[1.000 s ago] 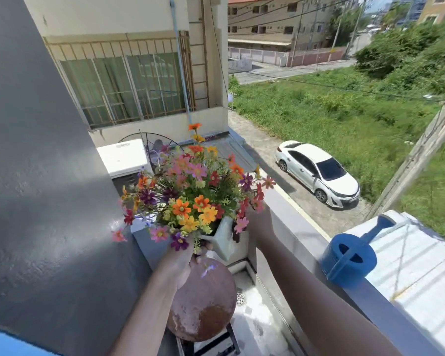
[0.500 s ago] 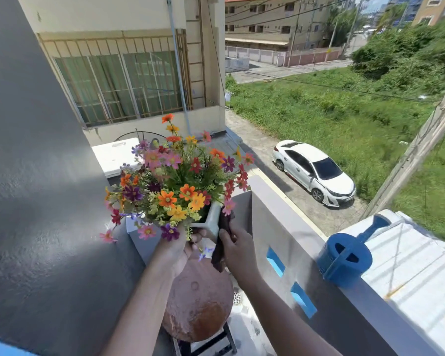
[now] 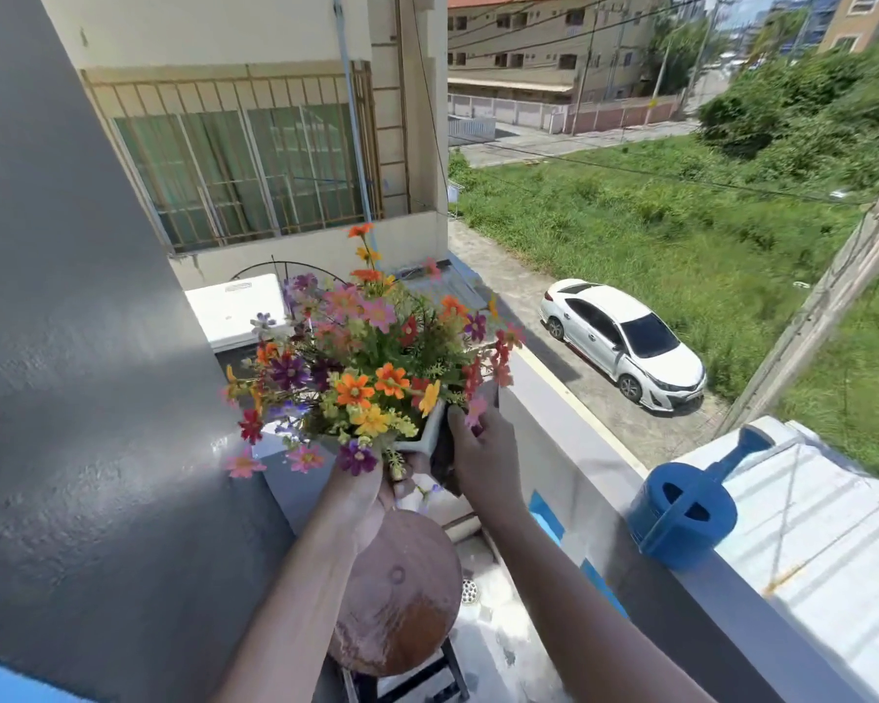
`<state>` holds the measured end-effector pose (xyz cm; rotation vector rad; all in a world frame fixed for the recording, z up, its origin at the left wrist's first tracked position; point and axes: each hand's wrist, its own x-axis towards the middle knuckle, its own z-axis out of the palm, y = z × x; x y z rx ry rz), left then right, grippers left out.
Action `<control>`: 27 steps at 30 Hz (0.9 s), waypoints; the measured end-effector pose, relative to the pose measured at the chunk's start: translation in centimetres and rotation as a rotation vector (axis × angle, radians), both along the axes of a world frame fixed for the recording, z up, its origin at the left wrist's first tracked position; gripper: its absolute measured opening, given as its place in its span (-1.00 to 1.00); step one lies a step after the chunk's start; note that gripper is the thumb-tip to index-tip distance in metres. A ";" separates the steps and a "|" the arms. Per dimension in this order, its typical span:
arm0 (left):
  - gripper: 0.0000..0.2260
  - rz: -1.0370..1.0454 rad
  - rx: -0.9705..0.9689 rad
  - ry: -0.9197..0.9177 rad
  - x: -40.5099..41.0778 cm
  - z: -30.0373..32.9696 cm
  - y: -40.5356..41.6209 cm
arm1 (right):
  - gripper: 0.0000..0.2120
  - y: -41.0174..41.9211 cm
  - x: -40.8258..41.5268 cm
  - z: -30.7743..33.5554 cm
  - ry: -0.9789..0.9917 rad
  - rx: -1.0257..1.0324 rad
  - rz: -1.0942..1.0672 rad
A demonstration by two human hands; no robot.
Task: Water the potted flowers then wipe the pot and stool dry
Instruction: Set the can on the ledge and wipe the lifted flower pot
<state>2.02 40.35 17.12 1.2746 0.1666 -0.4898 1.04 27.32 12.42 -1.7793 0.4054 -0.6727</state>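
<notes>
A white pot (image 3: 431, 429) full of mixed orange, pink and purple flowers (image 3: 366, 357) is held in the air above a round brown stool seat (image 3: 402, 596). My left hand (image 3: 364, 492) grips the pot from below on its left side. My right hand (image 3: 483, 449) presses a dark cloth (image 3: 445, 451) against the pot's right side. The pot's lower part is hidden by my hands and the blooms. A blue watering can (image 3: 681, 515) stands on the parapet ledge to the right, apart from both hands.
A grey wall (image 3: 72, 372) closes the left side. The grey parapet (image 3: 569, 438) runs along the right, with a drop to a street and a white car (image 3: 625, 342) beyond. A floor drain (image 3: 470, 592) lies beside the stool on the wet balcony floor.
The pot has been lifted a little and shifted left. My right hand came from behind the flowers to the pot's right side, with the dark cloth against it.
</notes>
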 end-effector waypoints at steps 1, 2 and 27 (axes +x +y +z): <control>-0.77 -0.010 -0.013 -0.002 0.3 -0.2 0.1 | -0.55 -0.2 0.0 -1.0 0.066 -0.010 0.007; -0.76 -0.012 -0.008 -0.006 0.5 -0.3 0.2 | -0.56 -0.2 0.0 -1.9 0.127 -0.005 0.021; -0.77 0.004 -0.102 0.058 1.3 -1.4 0.1 | -0.79 -0.8 1.7 2.4 -0.032 -0.208 0.048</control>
